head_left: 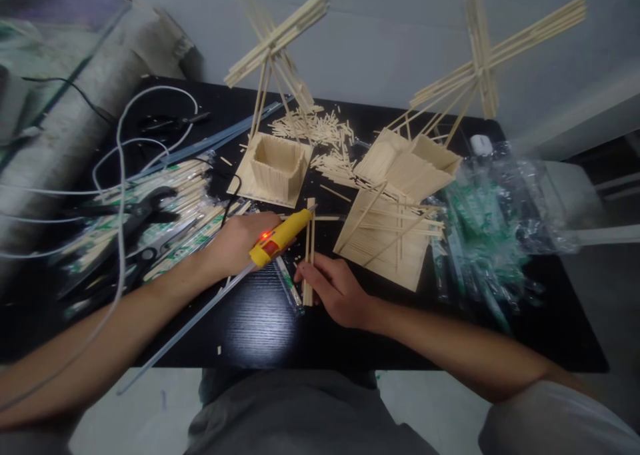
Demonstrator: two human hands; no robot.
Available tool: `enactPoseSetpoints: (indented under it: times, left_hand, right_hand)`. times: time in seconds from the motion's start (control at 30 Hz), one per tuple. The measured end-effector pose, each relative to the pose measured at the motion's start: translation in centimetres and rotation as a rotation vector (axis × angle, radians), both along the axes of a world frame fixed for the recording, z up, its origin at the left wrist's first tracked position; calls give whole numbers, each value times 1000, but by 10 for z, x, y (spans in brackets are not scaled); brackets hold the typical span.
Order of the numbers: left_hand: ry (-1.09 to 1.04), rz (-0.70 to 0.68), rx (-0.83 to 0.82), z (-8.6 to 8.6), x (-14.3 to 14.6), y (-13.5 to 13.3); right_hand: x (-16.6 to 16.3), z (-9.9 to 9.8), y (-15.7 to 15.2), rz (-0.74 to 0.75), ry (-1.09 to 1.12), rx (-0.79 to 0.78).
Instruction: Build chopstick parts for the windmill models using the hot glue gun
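My left hand is wrapped round a yellow glue gun with a red light lit on it; a long glue stick trails from its back toward the near left. Its nozzle points at the upper end of a short row of wooden sticks lying on the black table. My right hand rests on the table beside the lower end of those sticks, fingers pinched on them and holding them down.
Two stick windmill models stand behind: one on an open box, one on a roofed house with a flat stick panel. Loose sticks lie between them. Wrapped chopsticks, pliers and white cables lie left; crumpled plastic wrappers right.
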State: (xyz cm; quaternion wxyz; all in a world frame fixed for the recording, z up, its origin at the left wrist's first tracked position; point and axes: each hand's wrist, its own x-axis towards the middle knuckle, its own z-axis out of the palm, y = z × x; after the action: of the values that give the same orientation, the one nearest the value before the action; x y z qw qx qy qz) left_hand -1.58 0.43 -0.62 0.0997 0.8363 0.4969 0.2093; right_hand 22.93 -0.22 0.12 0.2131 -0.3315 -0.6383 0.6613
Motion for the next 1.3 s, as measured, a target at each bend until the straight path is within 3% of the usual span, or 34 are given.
enactPoseSetpoints:
  times: [0.2,0.47,0.7,0.97,1.3]
  left_hand:
    - [8,-17,64,1,2,-1]
    - [72,123,208,11,6,1]
    - [22,-7,89,6,4,-3]
    - [-7,48,163,7,6,0]
    - [-6,-23,79,5,4,-2]
  right_hand:
    - [-1,-1,0,-17,-1,-23]
    - [-1,-1,1,4,18,-23]
    - [0,-1,0,2,19,-20]
    - [-1,2,0,6,35,-42]
    - [-1,3,0,11,18,-1]
